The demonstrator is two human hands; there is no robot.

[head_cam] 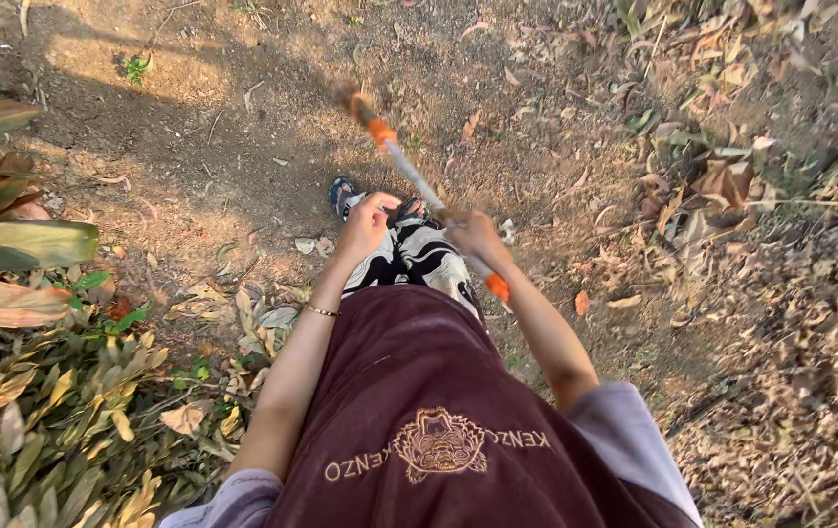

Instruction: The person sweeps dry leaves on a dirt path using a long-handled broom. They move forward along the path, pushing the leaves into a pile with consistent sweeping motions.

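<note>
- Right hand gripped long tool handle (orange bands) over dirt ground.
- Left hand curled, w/ fingers by the handle; grasp unclear.

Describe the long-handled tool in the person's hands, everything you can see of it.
The long-handled tool is a thin pale, metal-looking shaft with orange sections near its far end and behind the hands. It slants from the right hand up-left over bare dirt; its blurred brownish tip cannot be made out. The right hand grips the shaft; the left hand is beside it, contact unclear.
</note>
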